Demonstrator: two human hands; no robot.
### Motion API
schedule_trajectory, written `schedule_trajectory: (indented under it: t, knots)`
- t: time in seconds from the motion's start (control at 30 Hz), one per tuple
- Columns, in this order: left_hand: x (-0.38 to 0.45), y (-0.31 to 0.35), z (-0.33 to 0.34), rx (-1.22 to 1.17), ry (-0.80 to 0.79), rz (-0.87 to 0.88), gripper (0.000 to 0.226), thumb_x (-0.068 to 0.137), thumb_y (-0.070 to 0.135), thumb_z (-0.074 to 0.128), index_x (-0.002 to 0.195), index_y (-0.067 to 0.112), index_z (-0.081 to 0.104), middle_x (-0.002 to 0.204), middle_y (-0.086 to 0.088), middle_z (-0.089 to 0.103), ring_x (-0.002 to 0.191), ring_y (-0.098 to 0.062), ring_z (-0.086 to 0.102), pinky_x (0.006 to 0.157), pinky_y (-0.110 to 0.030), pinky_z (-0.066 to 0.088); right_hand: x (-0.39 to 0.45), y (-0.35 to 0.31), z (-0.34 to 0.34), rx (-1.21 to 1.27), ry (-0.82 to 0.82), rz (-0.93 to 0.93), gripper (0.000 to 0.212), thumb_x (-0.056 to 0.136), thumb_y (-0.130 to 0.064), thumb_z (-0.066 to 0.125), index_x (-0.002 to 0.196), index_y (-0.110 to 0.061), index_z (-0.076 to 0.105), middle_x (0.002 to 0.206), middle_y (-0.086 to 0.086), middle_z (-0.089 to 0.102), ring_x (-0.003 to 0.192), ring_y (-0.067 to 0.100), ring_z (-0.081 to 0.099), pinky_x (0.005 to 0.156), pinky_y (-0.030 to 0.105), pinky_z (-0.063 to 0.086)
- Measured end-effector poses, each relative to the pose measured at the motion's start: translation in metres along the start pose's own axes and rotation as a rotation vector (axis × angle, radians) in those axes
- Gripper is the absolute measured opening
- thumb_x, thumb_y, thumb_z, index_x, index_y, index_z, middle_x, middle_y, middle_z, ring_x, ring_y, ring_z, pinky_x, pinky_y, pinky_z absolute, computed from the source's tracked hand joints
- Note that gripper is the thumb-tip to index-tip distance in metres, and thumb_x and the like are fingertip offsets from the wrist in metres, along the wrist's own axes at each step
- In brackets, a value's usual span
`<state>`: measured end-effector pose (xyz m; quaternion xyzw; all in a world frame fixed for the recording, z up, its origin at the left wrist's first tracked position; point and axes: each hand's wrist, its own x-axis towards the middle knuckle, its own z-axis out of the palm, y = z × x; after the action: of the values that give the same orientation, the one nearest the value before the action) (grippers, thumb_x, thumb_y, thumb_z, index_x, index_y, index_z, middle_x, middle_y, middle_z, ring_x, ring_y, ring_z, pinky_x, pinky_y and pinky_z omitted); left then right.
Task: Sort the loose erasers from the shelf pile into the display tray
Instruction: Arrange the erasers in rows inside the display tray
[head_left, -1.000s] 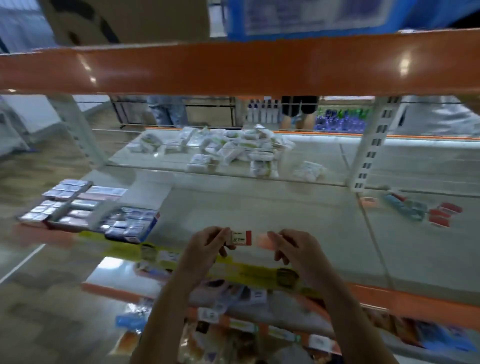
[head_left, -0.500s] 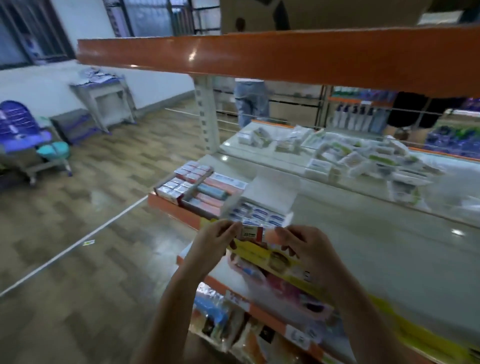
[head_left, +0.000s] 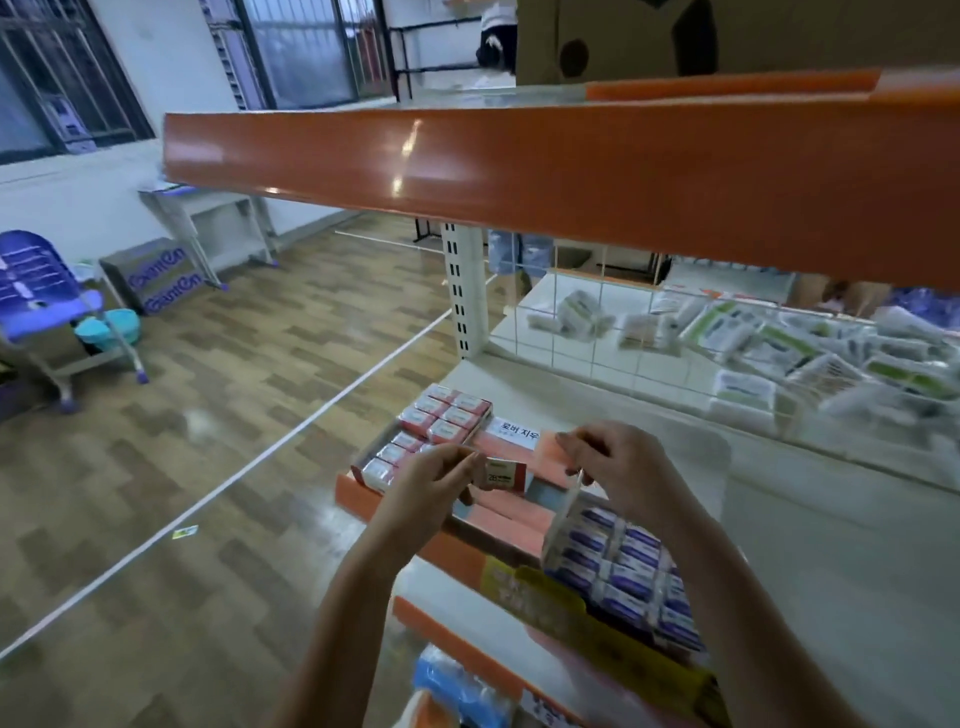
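My left hand (head_left: 434, 480) pinches a small eraser (head_left: 505, 475) in a red-and-white sleeve, held just above the pink display tray (head_left: 511, 515) at the shelf's left end. Red-sleeved erasers (head_left: 447, 420) fill the tray's far rows; its near part is bare. My right hand (head_left: 626, 467) is a little to the right of the eraser, apart from it. Its curled fingers pinch the top of the upright white flap (head_left: 566, 506) of a second tray of blue-sleeved erasers (head_left: 623, 569).
An orange shelf beam (head_left: 519, 171) hangs low overhead. Behind a wire grid (head_left: 597, 332), white packets (head_left: 789, 353) are heaped on the far shelf. To the right lies grey shelf board (head_left: 841, 530). Wooden floor (head_left: 234, 415), a purple chair (head_left: 41, 301) and a carton (head_left: 156, 280) are left.
My view swung left toward the trays. Both hands held the eraser before; now only the left one does, and the right hand has gone to the blue tray's flap.
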<state>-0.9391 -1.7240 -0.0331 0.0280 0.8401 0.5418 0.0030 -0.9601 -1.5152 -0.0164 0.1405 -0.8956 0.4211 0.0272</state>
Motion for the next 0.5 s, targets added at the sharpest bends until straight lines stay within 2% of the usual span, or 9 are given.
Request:
schedule_trajectory:
  t: [0.07, 0.17, 0.23, 0.33, 0.5]
  knots:
    - [0.011, -0.007, -0.007, 0.018, -0.031, 0.007, 0.020, 0.095, 0.023, 0.050, 0.082, 0.019, 0.064, 0.061, 0.006, 0.058, 0.051, -0.002, 0.047, 0.047, -0.014, 0.034, 0.012, 0.000, 0.007, -0.046, -0.051, 0.030, 0.016, 0.094, -0.032, 0.052, 0.084, -0.024, 0.062, 0.071, -0.010, 0.065, 0.060, 0.000, 0.060, 0.057, 0.010, 0.043]
    - [0.027, -0.015, -0.012, 0.026, -0.058, 0.017, 0.018, 0.094, 0.024, 0.051, 0.086, 0.017, 0.065, 0.064, 0.007, 0.058, 0.050, 0.005, 0.049, 0.047, -0.010, 0.035, 0.024, 0.001, 0.016, -0.116, -0.120, 0.077, 0.023, 0.094, -0.034, 0.051, 0.101, -0.016, 0.064, 0.087, -0.002, 0.069, 0.073, 0.009, 0.063, 0.065, 0.019, 0.046]
    - [0.040, -0.019, -0.015, 0.025, -0.093, 0.022, 0.017, 0.094, 0.025, 0.051, 0.087, 0.018, 0.065, 0.068, 0.008, 0.060, 0.053, 0.006, 0.052, 0.049, -0.012, 0.038, 0.029, 0.002, 0.020, -0.194, -0.153, 0.100, 0.027, 0.094, -0.035, 0.051, 0.107, -0.016, 0.064, 0.096, 0.000, 0.067, 0.076, 0.009, 0.058, 0.065, 0.019, 0.042]
    - [0.061, -0.024, -0.019, 0.043, -0.157, 0.034, 0.020, 0.095, 0.026, 0.050, 0.085, 0.017, 0.066, 0.077, 0.003, 0.066, 0.067, -0.005, 0.059, 0.061, -0.023, 0.046, 0.035, 0.000, 0.022, -0.310, -0.201, 0.138, 0.028, 0.094, -0.034, 0.051, 0.109, -0.015, 0.065, 0.105, 0.001, 0.065, 0.089, 0.012, 0.057, 0.075, 0.025, 0.043]
    - [0.090, -0.030, -0.024, 0.000, -0.244, 0.073, 0.021, 0.095, 0.020, 0.051, 0.077, 0.020, 0.063, 0.060, 0.010, 0.059, 0.051, 0.003, 0.052, 0.050, -0.014, 0.038, 0.036, -0.006, 0.026, -0.382, -0.235, 0.272, 0.025, 0.094, -0.032, 0.053, 0.105, -0.015, 0.068, 0.099, 0.000, 0.067, 0.086, 0.013, 0.059, 0.076, 0.027, 0.046]
